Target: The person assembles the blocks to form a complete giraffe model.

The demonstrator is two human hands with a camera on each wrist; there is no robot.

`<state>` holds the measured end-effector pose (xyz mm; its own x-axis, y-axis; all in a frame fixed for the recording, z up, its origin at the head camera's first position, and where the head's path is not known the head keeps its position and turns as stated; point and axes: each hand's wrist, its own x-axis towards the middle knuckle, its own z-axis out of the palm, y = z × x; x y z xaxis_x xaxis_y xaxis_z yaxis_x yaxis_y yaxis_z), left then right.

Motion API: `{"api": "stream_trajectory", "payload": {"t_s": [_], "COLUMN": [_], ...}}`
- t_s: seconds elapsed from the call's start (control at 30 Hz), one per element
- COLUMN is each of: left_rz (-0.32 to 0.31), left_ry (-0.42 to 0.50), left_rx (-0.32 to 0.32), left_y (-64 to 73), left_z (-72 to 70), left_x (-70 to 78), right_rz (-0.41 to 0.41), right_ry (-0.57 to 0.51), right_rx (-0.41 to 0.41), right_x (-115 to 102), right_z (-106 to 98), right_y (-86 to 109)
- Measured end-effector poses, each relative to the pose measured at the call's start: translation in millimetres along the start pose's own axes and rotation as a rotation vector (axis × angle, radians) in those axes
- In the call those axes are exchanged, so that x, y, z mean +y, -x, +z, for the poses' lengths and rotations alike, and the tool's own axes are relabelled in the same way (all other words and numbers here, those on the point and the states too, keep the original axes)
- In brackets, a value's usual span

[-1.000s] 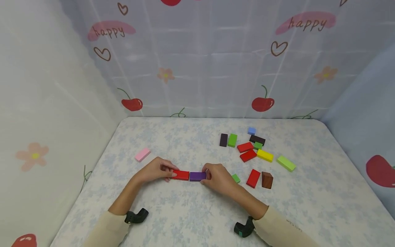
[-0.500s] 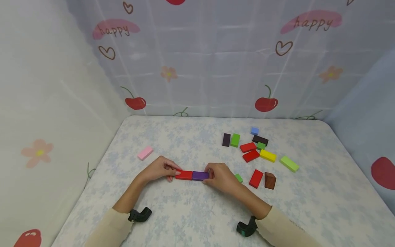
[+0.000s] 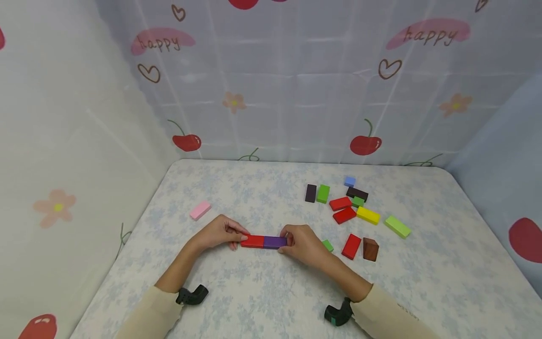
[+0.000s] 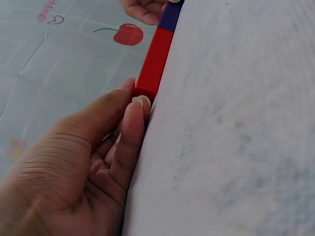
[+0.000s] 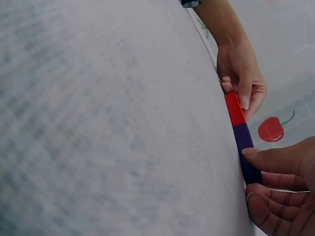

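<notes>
A red block point(image 3: 253, 241) and a purple block point(image 3: 274, 242) lie end to end on the table, their short ends meeting. My left hand point(image 3: 219, 234) pinches the outer end of the red block between thumb and fingers. At the other end, my right hand point(image 3: 304, 244) grips the purple block the same way. Close up in the left wrist view, the thumb and fingertips sit right at the end of the red block point(image 4: 153, 64). The right wrist view has the thumb on the side of the purple block point(image 5: 246, 155) and fingers at its end.
A pink block point(image 3: 200, 210) lies beyond the left hand. Farther right are several loose blocks, among them a yellow one point(image 3: 368, 215), a light green one point(image 3: 397, 227), a red one point(image 3: 351, 246) and a brown one point(image 3: 370, 249). A green block point(image 3: 328, 245) is partly hidden by the right hand.
One second ago a thin gap showed between the red and purple blocks; now their ends meet. Both hands have kept their hold. The whole view has shifted slightly.
</notes>
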<state>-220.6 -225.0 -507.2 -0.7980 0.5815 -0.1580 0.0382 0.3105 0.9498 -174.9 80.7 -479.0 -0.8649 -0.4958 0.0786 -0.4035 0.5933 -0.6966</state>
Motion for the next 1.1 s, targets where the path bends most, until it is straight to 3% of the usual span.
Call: {"api": "stream_trajectory", "payload": {"t_s": [0.23,0.37,0.53,0.8,1.1], "left_rz": [0.012,0.017,0.033,0.015,0.043], "left_ry": [0.009,0.021,0.006,-0.006,-0.001], "left_rx": [-0.009,-0.013,-0.009,0.0,-0.014], "left_y": [-0.8,-1.1,-1.1,1.8,0.0], "left_z": [-0.2,0.5,1.8,1.0,-0.2], "left_x": [-1.1,-3.1,-4.1,-4.0,-5.1], "right_rz": [0.057,0.074,0.031,-0.052,0.038], "right_ry": [0.062,0.082,0.124,0.147,0.143], "right_rx": [-0.007,0.013,0.083,0.156,0.094], "right_x": [-10.0,-17.2,-15.6,17.4,65.3], "right_z": [-16.8,-38.0,-70.1,-109.2,-126.7], "right_y": [2.2,4.0,12.5,44.1,78.4]}}
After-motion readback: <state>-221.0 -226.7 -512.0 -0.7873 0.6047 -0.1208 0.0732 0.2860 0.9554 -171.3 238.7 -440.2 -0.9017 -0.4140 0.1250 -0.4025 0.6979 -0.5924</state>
